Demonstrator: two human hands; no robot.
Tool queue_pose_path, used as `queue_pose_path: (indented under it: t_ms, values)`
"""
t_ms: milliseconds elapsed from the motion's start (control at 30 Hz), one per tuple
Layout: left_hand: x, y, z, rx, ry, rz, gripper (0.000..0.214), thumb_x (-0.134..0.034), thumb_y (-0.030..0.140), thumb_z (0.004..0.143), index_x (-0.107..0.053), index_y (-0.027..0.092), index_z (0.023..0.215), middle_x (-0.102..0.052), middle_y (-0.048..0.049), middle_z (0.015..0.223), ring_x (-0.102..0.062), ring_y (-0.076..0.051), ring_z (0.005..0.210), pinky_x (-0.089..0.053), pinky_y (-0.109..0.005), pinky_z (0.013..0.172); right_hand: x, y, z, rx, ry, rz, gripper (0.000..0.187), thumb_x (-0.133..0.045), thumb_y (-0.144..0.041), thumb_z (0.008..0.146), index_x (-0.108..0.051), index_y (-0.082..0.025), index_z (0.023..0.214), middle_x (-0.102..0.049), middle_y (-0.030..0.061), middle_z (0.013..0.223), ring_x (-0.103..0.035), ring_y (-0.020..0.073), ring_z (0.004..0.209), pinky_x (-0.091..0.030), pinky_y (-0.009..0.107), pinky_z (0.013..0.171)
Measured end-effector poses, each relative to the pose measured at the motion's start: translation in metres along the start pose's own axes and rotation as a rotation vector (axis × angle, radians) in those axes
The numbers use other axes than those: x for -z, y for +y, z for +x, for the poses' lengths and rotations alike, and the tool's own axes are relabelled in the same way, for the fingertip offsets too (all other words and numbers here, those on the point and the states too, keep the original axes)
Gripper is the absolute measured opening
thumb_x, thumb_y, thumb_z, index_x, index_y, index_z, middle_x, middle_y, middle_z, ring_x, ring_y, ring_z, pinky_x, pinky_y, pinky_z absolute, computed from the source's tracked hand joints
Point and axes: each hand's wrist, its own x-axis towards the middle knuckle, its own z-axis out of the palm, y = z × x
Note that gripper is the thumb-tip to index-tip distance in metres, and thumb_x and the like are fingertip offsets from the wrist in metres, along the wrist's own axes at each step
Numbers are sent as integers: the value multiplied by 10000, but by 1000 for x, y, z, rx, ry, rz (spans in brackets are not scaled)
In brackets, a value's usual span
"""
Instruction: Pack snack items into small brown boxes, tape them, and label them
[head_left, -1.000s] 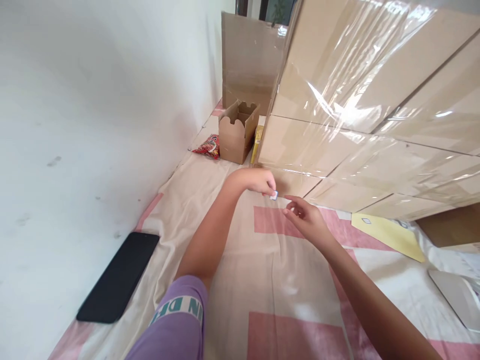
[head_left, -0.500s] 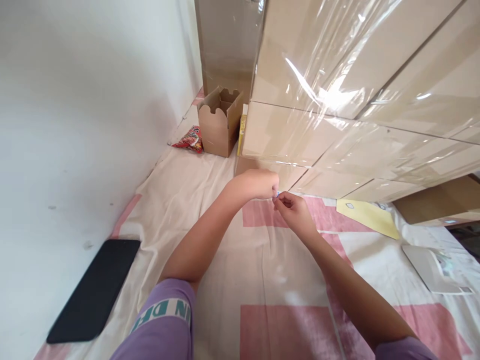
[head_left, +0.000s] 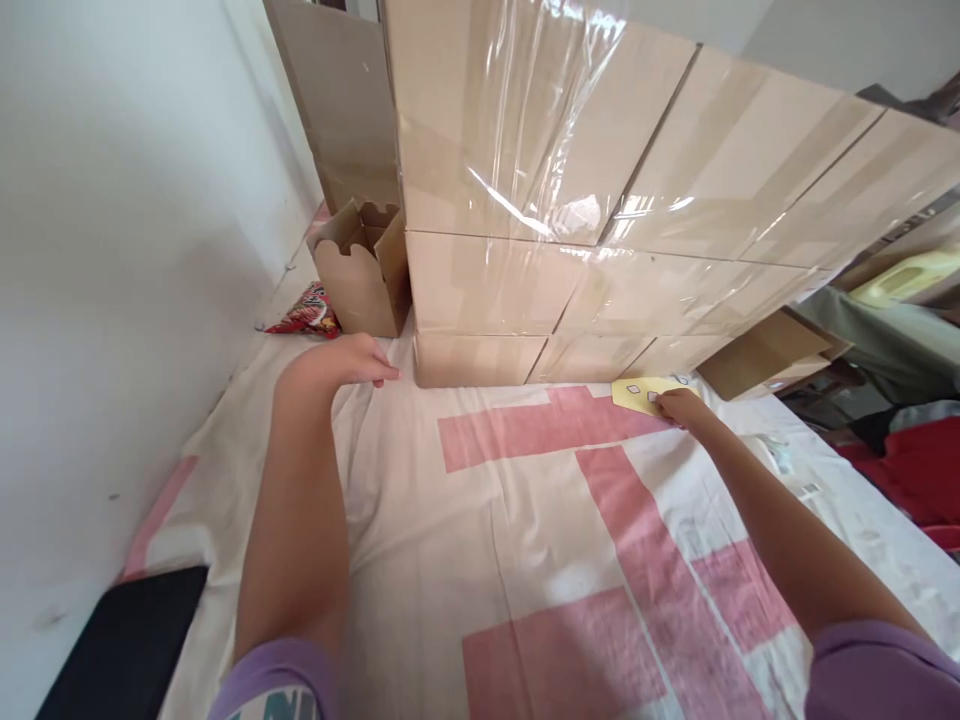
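Note:
My right hand reaches down to a yellow sheet lying against the foot of the wrapped box stack. Its fingers are pinched together, with a small pale, dark-outlined piece at the fingertips, like a sticker. Similar outlined shapes sit on the sheet beside it. My left hand hovers above the cloth, bent at the wrist and closed, index finger and thumb pointing right. Whether anything is between its fingers cannot be made out. Just beyond it stands an open cardboard box.
Large cartons in clear wrap form a wall ahead. A red snack packet lies beside the small box near the white wall. A black slab-like object is at lower left. The cloth is patterned pink and cream.
My hands, together at a small bluish-white bit before, have parted. The right went over to the yellow sheet, the left moved left. The view has turned right.

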Motion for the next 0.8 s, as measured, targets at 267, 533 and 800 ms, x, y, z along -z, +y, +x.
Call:
queue_pose_path:
  t_ms: [267, 533, 800]
  values:
    - [1, -31, 6, 119, 102, -220, 305, -735, 478, 729, -694, 216, 577, -731, -76, 765, -616, -242, 742, -449, -316, 691, 13, -18, 14, 47, 121, -222, 480, -724, -247, 815, -405, -265, 456, -359, 0, 476, -448, 177, 483, -336, 407, 607]
    - [-5, -94, 38, 389, 549, -717, 413, -641, 504, 890, -701, 133, 1063, -748, -177, 984, -707, -283, 855, -543, -379, 722, -76, -151, -119, 679, -438, 13, 229, -538, -333, 951, -650, -219, 787, -687, 52, 767, -635, 205, 723, -474, 336, 661]
    - [-38, -116, 95, 241, 863, -1202, 792, -621, 359, 961, -161, 308, 1605, -562, -147, 1480, -717, -149, 960, -593, -273, 774, -197, -370, -179, 1145, -383, 188, 543, -506, -289, 1002, -374, -206, 1522, -204, 203, 1681, -549, 331, 1359, -531, 499, 1038]
